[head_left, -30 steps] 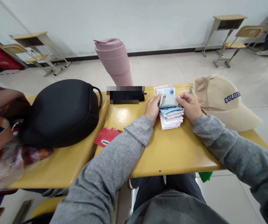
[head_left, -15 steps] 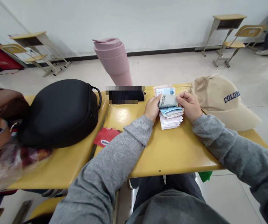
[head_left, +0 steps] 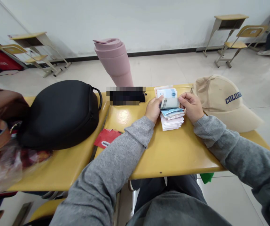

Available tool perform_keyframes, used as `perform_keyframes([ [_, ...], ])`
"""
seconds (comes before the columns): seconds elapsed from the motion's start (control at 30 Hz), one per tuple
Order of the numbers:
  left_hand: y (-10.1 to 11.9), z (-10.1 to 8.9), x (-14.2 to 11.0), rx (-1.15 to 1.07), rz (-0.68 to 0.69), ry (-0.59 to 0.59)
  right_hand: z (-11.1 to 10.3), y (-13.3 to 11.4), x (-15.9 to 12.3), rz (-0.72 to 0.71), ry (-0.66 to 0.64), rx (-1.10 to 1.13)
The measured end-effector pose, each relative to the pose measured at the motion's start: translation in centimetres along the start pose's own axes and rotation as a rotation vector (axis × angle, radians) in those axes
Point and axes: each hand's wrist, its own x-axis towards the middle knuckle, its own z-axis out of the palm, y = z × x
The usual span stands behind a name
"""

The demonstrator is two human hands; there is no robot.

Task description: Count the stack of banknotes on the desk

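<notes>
A stack of banknotes and paper slips (head_left: pixel 172 119) rests on the yellow desk (head_left: pixel 172 153). My left hand (head_left: pixel 153 110) grips the stack's left side, with the thumb on the folded top note (head_left: pixel 170 103). My right hand (head_left: pixel 190 106) pinches the right edge of that same note, fingers curled. More notes (head_left: pixel 166 92) lie flat on the desk just beyond the stack. Both forearms in grey sleeves rest on the desk.
A beige cap (head_left: pixel 221 97) sits to the right of my hands. A pink tumbler (head_left: pixel 114 61) and a blurred dark object (head_left: pixel 126 95) stand behind. A black case (head_left: pixel 61 113), a red packet (head_left: pixel 106 138) and a brown bag (head_left: pixel 0 110) lie to the left. Desks and chairs (head_left: pixel 233 31) stand by the wall.
The top note has curled slightly lower between my fingers. Both hands stay in the same place on the stack.
</notes>
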Motion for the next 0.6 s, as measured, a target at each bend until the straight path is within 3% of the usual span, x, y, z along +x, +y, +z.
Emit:
perform_keyframes([
  [0.27, 0.34, 0.4, -0.5, -0.057, -0.011, -0.031, 0.02, -0.35, -0.13, 0.005, -0.058, -0.011],
  [0.6, 0.13, 0.15, -0.39, -0.034, -0.045, -0.083, -0.31, 0.57, 0.26, 0.044, 0.031, -0.075],
])
